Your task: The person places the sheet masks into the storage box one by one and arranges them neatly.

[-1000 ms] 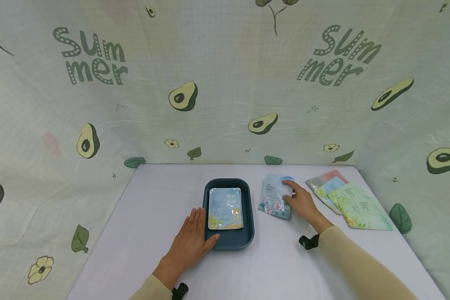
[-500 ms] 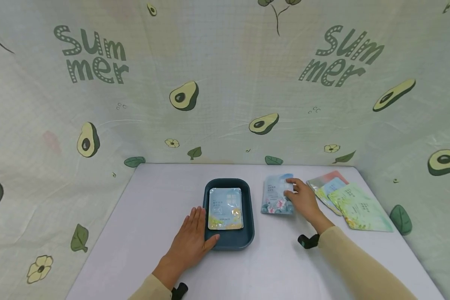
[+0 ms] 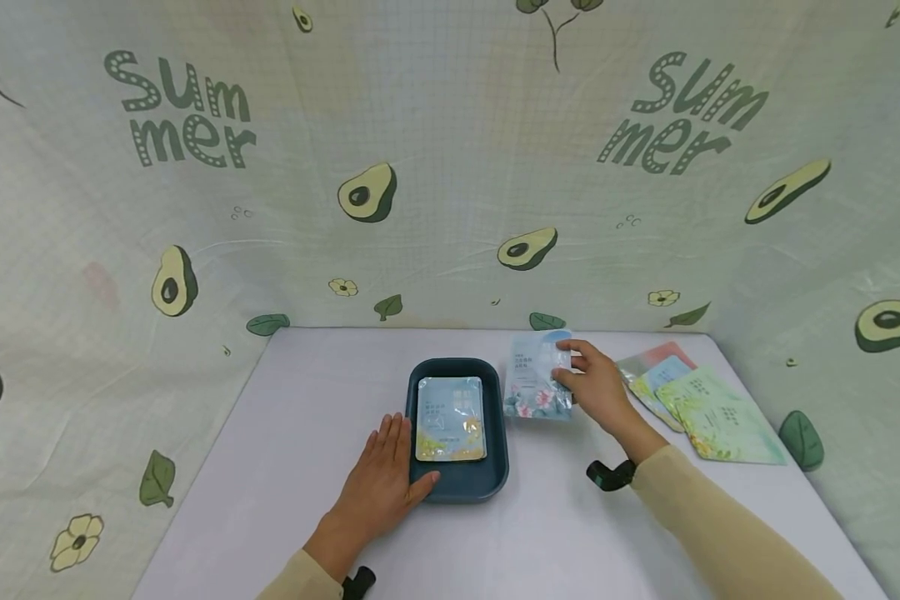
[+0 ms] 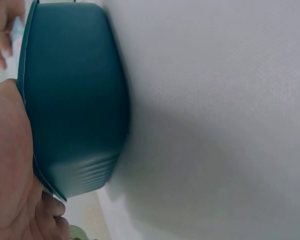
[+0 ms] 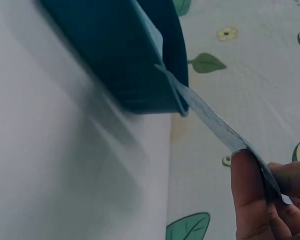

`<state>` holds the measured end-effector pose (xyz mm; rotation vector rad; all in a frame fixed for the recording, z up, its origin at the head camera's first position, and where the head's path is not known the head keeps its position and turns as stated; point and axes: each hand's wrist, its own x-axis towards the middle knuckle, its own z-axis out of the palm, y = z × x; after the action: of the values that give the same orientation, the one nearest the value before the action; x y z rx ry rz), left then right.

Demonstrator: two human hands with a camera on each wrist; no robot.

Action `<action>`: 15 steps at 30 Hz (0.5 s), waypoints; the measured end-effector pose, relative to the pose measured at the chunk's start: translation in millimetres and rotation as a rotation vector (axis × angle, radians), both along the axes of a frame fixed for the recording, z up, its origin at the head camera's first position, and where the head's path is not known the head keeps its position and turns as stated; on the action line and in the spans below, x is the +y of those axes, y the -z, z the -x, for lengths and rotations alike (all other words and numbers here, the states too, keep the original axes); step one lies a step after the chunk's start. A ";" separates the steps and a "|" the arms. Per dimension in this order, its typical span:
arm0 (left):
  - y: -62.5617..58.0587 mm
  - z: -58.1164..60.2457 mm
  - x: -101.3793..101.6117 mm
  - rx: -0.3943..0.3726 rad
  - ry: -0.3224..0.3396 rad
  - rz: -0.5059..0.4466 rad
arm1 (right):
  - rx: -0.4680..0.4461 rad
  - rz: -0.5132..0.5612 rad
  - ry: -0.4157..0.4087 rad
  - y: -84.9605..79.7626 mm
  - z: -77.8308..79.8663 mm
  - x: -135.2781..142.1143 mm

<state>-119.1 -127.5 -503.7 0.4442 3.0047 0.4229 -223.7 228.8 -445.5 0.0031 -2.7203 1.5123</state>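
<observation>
The left hand (image 3: 375, 479) rested flat along the left side of the teal tray (image 3: 457, 486), its fingers straight and gripping nothing, probably to keep the tray from sliding on the desk (image 3: 307, 400). The right hand (image 3: 600, 387) pinched the floral packet (image 3: 531, 375) by its right edge, a hold that left the opposite edge free and facing the tray. That packet was raised just beside the tray's right rim; whether they touched could not be told. A pale blue packet (image 3: 450, 421) lay flat inside the tray. Well to the tray's right, a green packet (image 3: 723, 417) overlapped a blue-and-yellow packet (image 3: 663, 377) and a pink-and-silver packet (image 3: 645, 360), a fanned spread that seemingly left edges easy to pinch.
</observation>
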 end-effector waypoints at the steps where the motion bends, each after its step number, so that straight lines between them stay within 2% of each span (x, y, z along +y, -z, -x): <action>1: -0.7 -0.1 0.6 -0.001 0.001 0.000 | -0.004 0.019 -0.006 -3.2 -0.7 -2.6; 8: -3.8 -1.8 1.7 0.001 0.006 0.009 | -0.040 0.139 -0.045 -17.6 -3.2 -29.6; 15: -3.9 -2.0 0.6 0.029 0.014 0.013 | -0.061 0.191 -0.105 -10.7 -5.4 -73.3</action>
<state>-117.1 -126.8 -499.8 0.4745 3.0282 0.3998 -218.2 155.5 -434.8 0.0987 -2.6474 1.8248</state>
